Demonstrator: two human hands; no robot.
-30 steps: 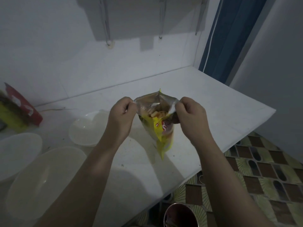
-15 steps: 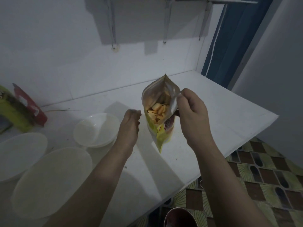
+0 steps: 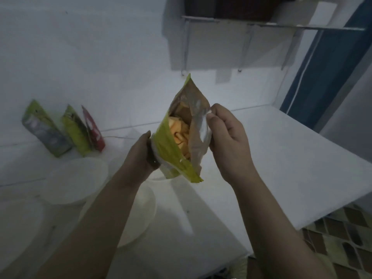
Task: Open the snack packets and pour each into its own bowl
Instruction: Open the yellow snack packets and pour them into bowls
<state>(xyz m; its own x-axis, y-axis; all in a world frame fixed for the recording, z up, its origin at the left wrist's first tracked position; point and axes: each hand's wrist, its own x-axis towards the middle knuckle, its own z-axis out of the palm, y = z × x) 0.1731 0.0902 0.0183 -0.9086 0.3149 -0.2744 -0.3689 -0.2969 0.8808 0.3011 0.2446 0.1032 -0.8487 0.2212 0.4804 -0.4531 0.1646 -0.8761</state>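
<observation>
An opened yellow-green snack packet (image 3: 171,150) hangs in the air over the white counter (image 3: 281,168), mouth spread wide, with orange snack pieces (image 3: 179,131) showing inside. My right hand (image 3: 227,137) pinches the packet's silver inner edge at its right side. My left hand (image 3: 138,156) grips the rim of a small white bowl (image 3: 158,158), held tilted just left of the packet and mostly hidden behind it.
Three unopened packets lean on the back wall: grey-green (image 3: 44,131), yellow-green (image 3: 75,131), red (image 3: 93,127). More white bowls sit on the counter at left (image 3: 76,178), under my left forearm (image 3: 141,216) and at the lower left (image 3: 18,228). The counter edge drops to tiled floor (image 3: 342,238) on the right.
My left hand let go of the packet, reached to the small bowl and lifted it beside the packet. My right hand raised the packet, and my view tilted up and left.
</observation>
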